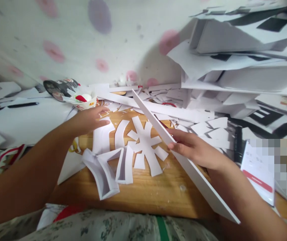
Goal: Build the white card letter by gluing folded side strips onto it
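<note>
My right hand (192,147) grips a long white foam board strip (191,172), its thumb on the near face and fingers behind. The strip stands on edge and slants across the table. Over a flat white cut-out (102,137) at the left is my left hand (93,117), thumb and fingers apart; whether it touches the piece I cannot tell. A white star-like cut-out (146,144) with several arms lies in the middle. Left of it rest a curved white piece (120,134) and two hollow white letter-like shapes, one larger (100,177) and one narrower (126,167).
The wooden table (156,197) carries many white scraps (209,129) along its back. A cup (87,102) and a dark cylinder (60,88) stand and lie at back left. Stacked white boards (234,73) rise at right, above a phone-like screen (257,174).
</note>
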A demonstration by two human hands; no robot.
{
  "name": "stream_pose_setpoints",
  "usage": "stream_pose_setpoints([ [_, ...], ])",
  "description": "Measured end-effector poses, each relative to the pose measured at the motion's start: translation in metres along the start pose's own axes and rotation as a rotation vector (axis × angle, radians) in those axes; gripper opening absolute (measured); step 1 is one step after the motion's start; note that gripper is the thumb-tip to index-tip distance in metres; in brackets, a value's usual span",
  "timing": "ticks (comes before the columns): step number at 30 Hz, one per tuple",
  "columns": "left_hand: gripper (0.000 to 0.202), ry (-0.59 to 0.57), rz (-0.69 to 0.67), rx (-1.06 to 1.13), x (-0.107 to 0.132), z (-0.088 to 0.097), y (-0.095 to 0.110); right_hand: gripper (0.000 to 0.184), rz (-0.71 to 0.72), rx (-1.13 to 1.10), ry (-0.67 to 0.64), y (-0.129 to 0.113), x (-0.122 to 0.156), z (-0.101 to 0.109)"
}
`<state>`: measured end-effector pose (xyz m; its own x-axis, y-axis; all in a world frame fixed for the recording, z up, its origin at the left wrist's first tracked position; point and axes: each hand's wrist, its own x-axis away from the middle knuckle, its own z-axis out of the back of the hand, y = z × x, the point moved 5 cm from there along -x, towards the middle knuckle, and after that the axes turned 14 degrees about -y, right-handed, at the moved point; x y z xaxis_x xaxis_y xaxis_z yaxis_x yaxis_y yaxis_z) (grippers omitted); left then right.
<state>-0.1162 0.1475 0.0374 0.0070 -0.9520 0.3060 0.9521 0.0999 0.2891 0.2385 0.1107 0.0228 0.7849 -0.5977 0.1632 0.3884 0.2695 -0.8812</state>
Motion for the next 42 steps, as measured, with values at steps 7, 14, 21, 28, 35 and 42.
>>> stream_pose_setpoints([
  [7, 0.060, 0.005, 0.035, -0.150, -0.007, -0.014, -0.017, 0.053, 0.153, -0.311, 0.115, -0.004, 0.000, -0.004],
  [14, 0.040, 0.106, 0.050, -0.178, -0.013, -0.006, -0.010, 0.044, 0.196, -0.475, 0.116, -0.003, -0.007, -0.012],
  [21, 0.034, 0.160, 0.039, -0.165, -0.033, 0.008, 0.008, 0.064, 0.246, -0.367, 0.117, 0.004, -0.012, -0.018],
  [28, 0.036, 0.248, -0.034, -0.102, -0.015, 0.014, 0.038, 0.082, 0.406, -0.209, 0.117, -0.003, -0.015, -0.026],
  [35, 0.044, -0.086, -0.401, 0.308, 0.052, -0.031, 0.102, 0.051, 0.492, 0.073, 0.478, -0.012, -0.009, -0.031],
  [42, 0.080, -0.134, -0.517, 0.350, 0.082, -0.057, 0.121, 0.054, 0.480, 0.385, 0.895, -0.025, 0.005, -0.032],
])
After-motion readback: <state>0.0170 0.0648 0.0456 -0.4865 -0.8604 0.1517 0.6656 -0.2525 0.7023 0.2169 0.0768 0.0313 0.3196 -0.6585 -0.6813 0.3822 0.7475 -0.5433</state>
